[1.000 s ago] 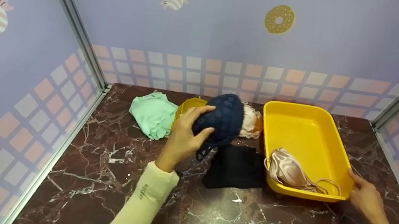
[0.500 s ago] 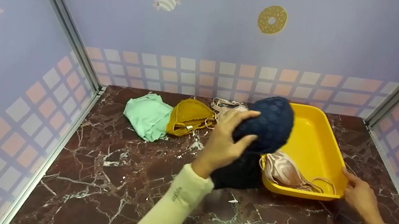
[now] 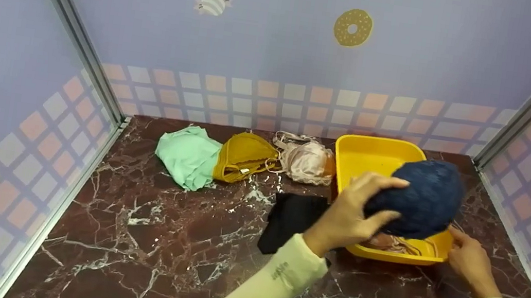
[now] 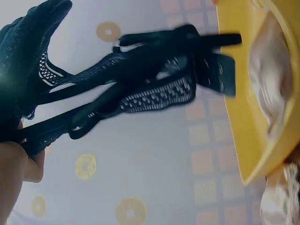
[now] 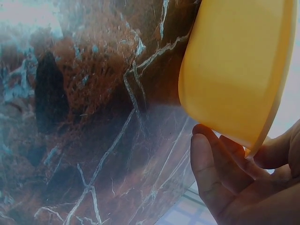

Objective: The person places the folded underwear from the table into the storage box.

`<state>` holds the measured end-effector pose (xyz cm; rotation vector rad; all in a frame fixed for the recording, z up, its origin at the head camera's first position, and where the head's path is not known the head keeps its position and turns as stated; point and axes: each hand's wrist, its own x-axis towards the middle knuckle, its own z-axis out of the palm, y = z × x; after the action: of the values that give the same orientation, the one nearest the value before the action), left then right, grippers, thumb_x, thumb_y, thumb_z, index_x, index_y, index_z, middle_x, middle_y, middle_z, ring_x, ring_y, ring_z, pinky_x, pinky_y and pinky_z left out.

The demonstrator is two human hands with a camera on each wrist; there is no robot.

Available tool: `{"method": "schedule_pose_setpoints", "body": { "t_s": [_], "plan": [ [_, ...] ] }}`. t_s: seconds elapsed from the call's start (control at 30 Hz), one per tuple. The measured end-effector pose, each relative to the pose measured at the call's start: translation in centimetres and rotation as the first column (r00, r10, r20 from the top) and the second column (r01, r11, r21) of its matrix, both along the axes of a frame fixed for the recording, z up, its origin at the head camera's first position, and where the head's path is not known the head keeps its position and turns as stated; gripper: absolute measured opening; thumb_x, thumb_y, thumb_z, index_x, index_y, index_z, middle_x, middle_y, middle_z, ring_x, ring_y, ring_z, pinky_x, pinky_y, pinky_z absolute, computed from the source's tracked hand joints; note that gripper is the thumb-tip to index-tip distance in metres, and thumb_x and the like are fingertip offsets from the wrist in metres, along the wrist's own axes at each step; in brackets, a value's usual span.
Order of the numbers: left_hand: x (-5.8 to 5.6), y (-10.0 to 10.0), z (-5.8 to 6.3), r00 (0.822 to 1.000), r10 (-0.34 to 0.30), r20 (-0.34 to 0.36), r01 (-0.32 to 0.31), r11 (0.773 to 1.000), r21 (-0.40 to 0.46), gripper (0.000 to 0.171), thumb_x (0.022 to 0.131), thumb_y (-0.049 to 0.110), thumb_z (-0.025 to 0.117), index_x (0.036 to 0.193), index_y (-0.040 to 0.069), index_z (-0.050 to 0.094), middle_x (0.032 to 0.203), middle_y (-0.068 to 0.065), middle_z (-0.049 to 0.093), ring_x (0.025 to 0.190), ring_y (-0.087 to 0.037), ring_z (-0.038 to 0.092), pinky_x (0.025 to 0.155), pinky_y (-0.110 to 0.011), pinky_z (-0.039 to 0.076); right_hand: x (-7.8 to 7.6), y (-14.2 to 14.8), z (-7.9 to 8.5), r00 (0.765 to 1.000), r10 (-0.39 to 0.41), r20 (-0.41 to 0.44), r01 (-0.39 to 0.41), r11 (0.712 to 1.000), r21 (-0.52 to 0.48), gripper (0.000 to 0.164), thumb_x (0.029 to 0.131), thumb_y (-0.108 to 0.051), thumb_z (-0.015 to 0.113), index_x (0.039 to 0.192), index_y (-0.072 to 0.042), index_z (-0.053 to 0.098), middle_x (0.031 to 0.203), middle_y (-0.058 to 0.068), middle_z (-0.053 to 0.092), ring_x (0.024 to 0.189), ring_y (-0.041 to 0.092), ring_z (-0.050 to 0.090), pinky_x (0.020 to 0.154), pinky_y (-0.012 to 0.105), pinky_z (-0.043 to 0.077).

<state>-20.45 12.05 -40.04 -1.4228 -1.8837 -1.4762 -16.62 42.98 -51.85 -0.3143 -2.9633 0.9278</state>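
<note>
My left hand (image 3: pixel 352 216) grips a navy lace bra (image 3: pixel 419 199) above the yellow plastic tub (image 3: pixel 373 159), with thumb and fingers around its folded cups. In the left wrist view, dark straps and the hook band (image 4: pixel 215 70) dangle from the bra. At the tub's near right corner, my right hand (image 3: pixel 470 263) holds the rim. The right wrist view has its thumb over the rim and fingers beneath the tub's wall (image 5: pixel 234 70). Inside the tub lies a champagne satin bra (image 4: pixel 272 70), partly hidden in the head view by the navy one.
Along the back wall lie a mint garment (image 3: pixel 189 156), a mustard bra (image 3: pixel 243 159) and a pale pink lace bra (image 3: pixel 307 163). A folded black garment (image 3: pixel 292 220) is left of the tub. Patterned panels (image 3: pixel 282 32) enclose the marbled tabletop (image 3: pixel 126 254).
My left hand has carried the navy bra rightward, from over the pink lace bra to above the tub. The mustard and pink bras have come into view. My right hand stays on the rim.
</note>
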Motion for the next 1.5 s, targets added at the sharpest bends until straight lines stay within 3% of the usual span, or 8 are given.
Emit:
{"method": "schedule_pose_setpoints", "body": {
  "t_s": [0.13,0.27,0.47,0.73,1.07,1.13,1.3,1.5],
  "plan": [
    [0.0,1.8,-0.9,1.000,0.012,0.008,-0.012,1.000,-0.004,0.043,0.088,0.016,0.066,0.128,0.011,0.052,0.119,-0.004,0.056,0.117,-0.007,0.044,0.103,-0.027,0.030,0.0,0.0,-0.1,1.000,0.010,-0.019,-0.010,1.000,-0.004,0.033,0.083,0.001,0.043,0.114,0.007,0.054,0.079,0.015,0.051,0.059,0.023,0.044,0.049,0.034,0.034],
    [-0.2,3.2,-2.7,0.999,0.040,0.011,-0.040,0.999,-0.019,0.042,0.089,0.018,0.066,0.129,0.013,0.052,0.119,-0.003,0.056,0.117,-0.005,0.043,0.102,-0.026,0.029,0.1,0.0,-0.1,1.000,0.004,-0.025,-0.004,1.000,-0.004,0.028,0.084,0.000,0.044,0.109,0.006,0.054,0.078,0.015,0.054,0.061,0.025,0.047,0.051,0.034,0.036],
    [-1.5,4.4,-6.4,0.979,0.199,0.039,-0.191,0.970,-0.153,0.042,0.090,0.023,0.065,0.129,0.019,0.050,0.122,0.003,0.054,0.118,-0.003,0.041,0.097,-0.026,0.030,0.1,0.0,0.0,1.000,0.010,-0.028,-0.010,1.000,-0.009,0.056,0.085,0.000,0.044,0.141,0.000,0.039,0.122,0.040,0.047,0.066,0.030,0.047,0.050,0.033,0.033],
    [-2.4,4.6,-10.5,0.891,0.439,0.116,-0.360,0.838,-0.410,0.045,0.084,0.025,0.071,0.125,0.025,0.053,0.122,0.004,0.055,0.115,-0.009,0.046,0.091,-0.032,0.030,0.1,0.0,0.0,1.000,0.004,0.003,-0.004,0.999,-0.035,0.060,0.086,0.000,0.042,0.145,-0.004,0.031,0.129,0.042,0.038,0.052,0.022,0.036,0.045,0.031,0.032],
    [-2.7,4.4,-11.2,0.814,0.574,0.088,-0.387,0.649,-0.655,0.041,0.084,0.033,0.069,0.125,0.032,0.062,0.132,-0.002,0.050,0.118,-0.018,0.039,0.088,-0.035,0.028,0.1,-0.2,0.1,1.000,0.011,-0.025,-0.012,1.000,-0.008,0.058,0.087,0.000,0.039,0.144,-0.002,0.032,0.117,0.038,0.049,0.051,0.021,0.036,0.044,0.031,0.033],
    [-2.9,4.1,-11.0,0.810,0.579,0.096,-0.382,0.644,-0.663,0.038,0.085,0.034,0.068,0.123,0.033,0.063,0.133,-0.003,0.049,0.117,-0.017,0.037,0.090,-0.037,0.028,0.1,-0.3,0.1,1.000,0.014,-0.024,-0.015,1.000,-0.004,0.058,0.087,0.000,0.039,0.144,-0.001,0.032,0.118,0.037,0.049,0.055,0.024,0.040,0.045,0.032,0.034],
    [-3.2,3.0,-10.7,0.820,0.558,0.128,-0.362,0.679,-0.639,0.035,0.086,0.034,0.066,0.121,0.031,0.064,0.131,-0.001,0.051,0.116,-0.017,0.037,0.089,-0.038,0.029,-0.1,-0.2,0.0,1.000,0.018,-0.014,-0.018,1.000,0.005,0.059,0.085,0.000,0.040,0.144,-0.001,0.032,0.125,0.040,0.044,0.068,0.032,0.047,0.049,0.033,0.035],
    [-3.6,1.5,-10.3,0.825,0.549,0.130,-0.379,0.710,-0.594,0.036,0.086,0.032,0.067,0.122,0.030,0.064,0.128,0.001,0.053,0.112,-0.016,0.040,0.083,-0.033,0.030,0.1,0.0,0.1,1.000,0.019,0.010,-0.019,0.999,-0.034,0.060,0.087,-0.001,0.042,0.146,-0.004,0.028,0.130,0.042,0.037,0.059,0.027,0.042,0.046,0.032,0.035]
  ]
}}
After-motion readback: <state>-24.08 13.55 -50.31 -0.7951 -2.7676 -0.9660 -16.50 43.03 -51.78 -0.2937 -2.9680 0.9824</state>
